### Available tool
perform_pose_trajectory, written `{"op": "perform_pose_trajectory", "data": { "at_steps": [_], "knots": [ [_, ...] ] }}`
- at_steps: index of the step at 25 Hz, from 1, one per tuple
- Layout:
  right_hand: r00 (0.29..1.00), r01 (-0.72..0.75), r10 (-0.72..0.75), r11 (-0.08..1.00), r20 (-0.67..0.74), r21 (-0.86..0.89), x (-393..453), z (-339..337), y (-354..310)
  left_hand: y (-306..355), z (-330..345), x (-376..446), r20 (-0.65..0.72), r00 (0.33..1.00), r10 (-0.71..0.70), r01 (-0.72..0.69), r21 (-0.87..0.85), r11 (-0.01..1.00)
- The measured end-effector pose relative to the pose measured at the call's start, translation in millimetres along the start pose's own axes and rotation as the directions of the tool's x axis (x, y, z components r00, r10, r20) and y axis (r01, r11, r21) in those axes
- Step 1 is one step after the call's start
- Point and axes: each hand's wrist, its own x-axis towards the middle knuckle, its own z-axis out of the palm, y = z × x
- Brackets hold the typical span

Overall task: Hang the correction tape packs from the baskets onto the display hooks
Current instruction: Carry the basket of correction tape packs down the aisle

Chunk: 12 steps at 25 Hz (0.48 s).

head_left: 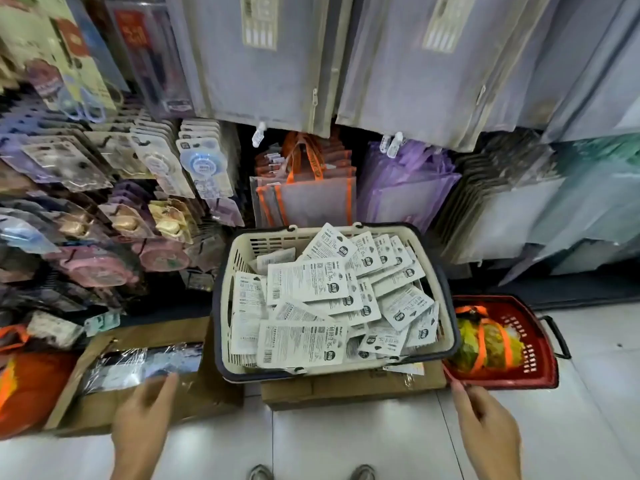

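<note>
A cream basket (232, 271) with a dark rim stands on a cardboard box in the middle. It is filled with several white correction tape packs (304, 289) lying back side up. Rows of tape packs hang on display hooks (194, 161) at the left. My left hand (145, 420) hovers low, in front of the left carton, fingers apart and empty. My right hand (485, 420) is at the lower right with its fingers stretched toward the near corner of the red basket (533, 344). Neither hand touches the packs.
An open carton (104, 403) with wrapped goods lies at the lower left. The red basket holds yellow bags with orange straps. Mesh zip bags (304, 188) hang on the back wall. My shoes (311, 472) stand on the white tiled floor.
</note>
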Motion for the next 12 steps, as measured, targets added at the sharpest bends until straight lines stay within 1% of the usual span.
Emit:
{"op": "perform_pose_trajectory", "data": {
  "at_steps": [1,2,3,4,6,7,8,9,10,12],
  "knots": [
    [0.991,0.123,-0.121,0.992,-0.055,0.027,22,4,-16,27,20,13,-0.012,0.998,0.064,-0.064,-0.01,0.998],
    [0.977,0.197,-0.199,0.98,-0.079,-0.025,40,3,-34,56,35,19,-0.019,0.995,0.097,-0.095,0.087,0.992],
    [0.966,0.243,-0.25,0.965,-0.059,-0.099,69,7,-45,77,47,31,0.046,0.99,0.134,-0.14,0.181,0.973],
    [0.975,0.22,-0.223,0.95,0.009,-0.224,100,10,-62,100,58,39,0.11,0.99,0.092,-0.12,0.281,0.952],
    [0.978,0.193,-0.137,0.883,0.157,-0.429,150,27,-69,114,85,48,0.16,0.987,-0.005,-0.056,0.371,0.927],
    [0.969,0.2,-0.111,0.874,0.219,-0.442,166,35,-66,112,95,50,0.141,0.989,-0.033,-0.022,0.371,0.929],
    [0.958,0.204,-0.093,0.887,0.272,-0.414,178,43,-61,107,105,49,0.092,0.995,-0.033,0.001,0.334,0.943],
    [0.952,0.215,-0.122,0.919,0.282,-0.33,185,50,-55,106,112,45,0.036,0.999,-0.019,0.008,0.28,0.96],
    [0.953,0.21,-0.138,0.943,0.271,-0.257,187,56,-50,105,115,44,-0.003,1.0,-0.007,0.007,0.234,0.972],
    [0.96,0.199,-0.163,0.969,0.229,-0.144,183,63,-43,103,116,44,-0.05,0.999,-0.013,0.024,0.215,0.976]
  ]
}}
